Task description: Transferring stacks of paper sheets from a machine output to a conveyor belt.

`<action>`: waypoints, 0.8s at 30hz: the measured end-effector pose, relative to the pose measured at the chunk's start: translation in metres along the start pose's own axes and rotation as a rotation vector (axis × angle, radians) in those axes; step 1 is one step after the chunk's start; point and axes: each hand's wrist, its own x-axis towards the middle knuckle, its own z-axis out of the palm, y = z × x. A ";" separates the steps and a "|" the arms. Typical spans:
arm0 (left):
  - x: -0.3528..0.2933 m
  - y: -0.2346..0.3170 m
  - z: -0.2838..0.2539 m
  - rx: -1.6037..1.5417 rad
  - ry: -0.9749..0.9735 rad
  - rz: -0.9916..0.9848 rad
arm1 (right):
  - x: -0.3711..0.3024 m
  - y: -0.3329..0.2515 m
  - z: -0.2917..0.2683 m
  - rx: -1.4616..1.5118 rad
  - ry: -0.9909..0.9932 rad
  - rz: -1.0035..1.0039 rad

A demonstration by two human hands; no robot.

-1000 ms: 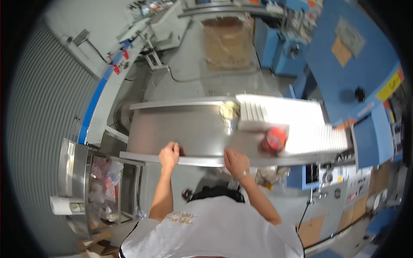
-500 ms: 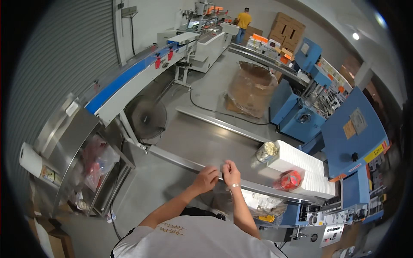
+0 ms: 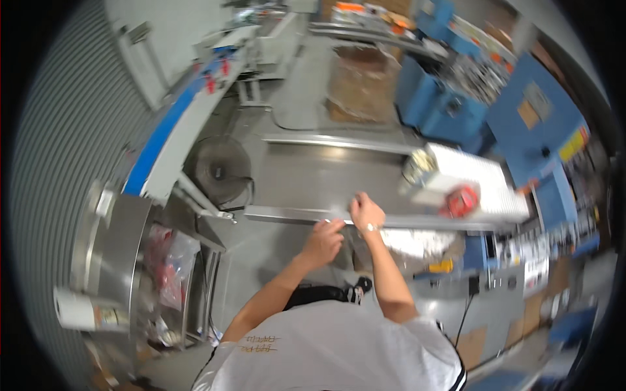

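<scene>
Worktop [image 3: 313, 177]: steel, directly ahead of both hands.
Left hand [image 3: 323, 244]: fingers bent at its near rim; grip closure and contents, I cannot tell.
Right hand [image 3: 368, 212]: curled above that rim; grip likewise unclear to me.
Red item [image 3: 462, 201]: beside white stack [image 3: 468, 169], perhaps bracing it.

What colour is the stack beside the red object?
The stack is white; it shows in the head view.

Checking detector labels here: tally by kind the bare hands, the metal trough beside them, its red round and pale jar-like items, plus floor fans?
Bare hands: 2 (left hand, right hand)
Metal trough: 1
Red round item: 1
Pale jar-like item, blurred: 1
Floor fan: 1
Total: 6
</scene>
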 end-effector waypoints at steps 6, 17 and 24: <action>0.017 -0.015 0.017 0.045 0.158 -0.119 | 0.027 0.009 0.016 0.033 0.007 -0.002; 0.030 -0.014 0.024 0.007 0.231 -0.180 | 0.026 0.007 0.007 0.044 0.075 -0.002; 0.035 -0.015 0.025 0.008 0.243 -0.155 | 0.029 0.010 0.007 0.030 0.085 0.036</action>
